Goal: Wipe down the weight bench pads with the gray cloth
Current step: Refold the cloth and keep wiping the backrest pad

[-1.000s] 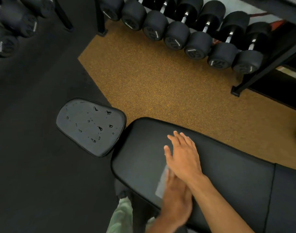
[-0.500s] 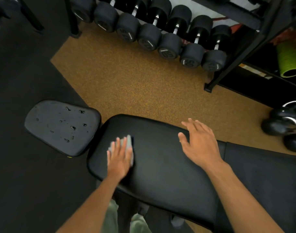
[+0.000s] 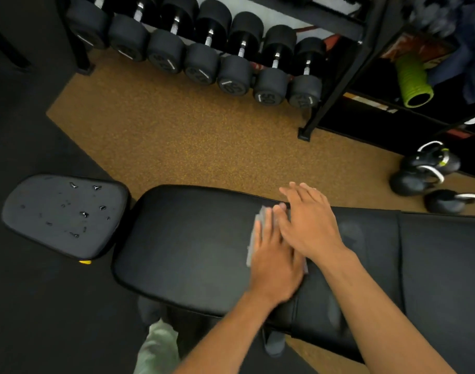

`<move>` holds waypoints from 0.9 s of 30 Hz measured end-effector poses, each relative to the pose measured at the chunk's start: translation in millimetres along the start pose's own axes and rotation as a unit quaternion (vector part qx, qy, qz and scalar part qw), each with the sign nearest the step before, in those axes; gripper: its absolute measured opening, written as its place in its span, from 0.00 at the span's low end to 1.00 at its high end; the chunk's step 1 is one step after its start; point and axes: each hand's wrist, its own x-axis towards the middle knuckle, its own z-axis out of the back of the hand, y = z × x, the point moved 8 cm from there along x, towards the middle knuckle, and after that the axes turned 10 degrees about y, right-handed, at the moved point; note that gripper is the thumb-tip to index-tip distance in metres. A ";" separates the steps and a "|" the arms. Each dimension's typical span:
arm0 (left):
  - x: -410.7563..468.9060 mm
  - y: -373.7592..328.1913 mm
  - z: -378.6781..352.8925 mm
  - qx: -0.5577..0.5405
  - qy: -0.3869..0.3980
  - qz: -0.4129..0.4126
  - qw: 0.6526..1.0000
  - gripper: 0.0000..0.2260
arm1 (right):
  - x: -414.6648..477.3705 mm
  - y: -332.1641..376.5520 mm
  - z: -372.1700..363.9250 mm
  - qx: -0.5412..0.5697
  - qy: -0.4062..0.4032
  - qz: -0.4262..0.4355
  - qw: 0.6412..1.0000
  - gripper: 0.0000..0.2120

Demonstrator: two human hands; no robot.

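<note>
All left fingers (image 3: 267,225) straight atop cloth (image 3: 250,252)

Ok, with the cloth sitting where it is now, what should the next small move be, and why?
Probably sweep the left hand and the gray cloth under it leftward along the long pad toward the small seat pad. The seat pad carries unwiped droplets, while the cloth lies pressed flat mid-bench beside the right hand.

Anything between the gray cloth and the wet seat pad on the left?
Nothing visible. The left hand presses the gray cloth on the long black back pad; only bare pad and a gap separate it from the small black seat pad.
</note>
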 end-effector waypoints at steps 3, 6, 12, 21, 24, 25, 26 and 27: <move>-65.3 -25.8 -17.8 -0.011 0.012 -0.056 0.998 0.25 | -11.6 -8.2 10.3 0.011 0.000 0.005 1.000 0.26; -107.5 15.1 -24.8 -0.002 0.001 -0.053 0.999 0.24 | -26.0 -13.4 18.5 0.016 0.006 0.016 1.000 0.27; -94.4 142.6 -12.2 -0.134 -0.024 0.234 0.963 0.24 | -65.3 -30.0 34.1 0.036 -0.008 0.032 0.999 0.27; 37.8 -58.3 1.3 -0.152 0.069 0.048 0.985 0.27 | -106.2 -60.1 71.1 0.070 -0.074 0.023 0.995 0.28; 14.4 -109.3 -28.7 -0.192 0.088 0.040 0.977 0.38 | -114.3 -76.2 88.5 0.084 -0.102 0.007 0.991 0.28; -0.8 -123.2 -34.6 -0.193 0.089 0.028 0.977 0.34 | -115.1 -80.5 91.8 0.092 -0.102 0.009 0.991 0.27; -18.2 -140.7 -37.2 -0.175 0.083 -0.013 0.981 0.28 | -115.2 -84.1 94.0 0.098 -0.100 0.011 0.990 0.25; -37.3 -157.3 -37.0 -0.148 0.076 -0.075 0.983 0.23 | -115.3 -86.4 94.9 0.104 -0.099 0.013 0.990 0.24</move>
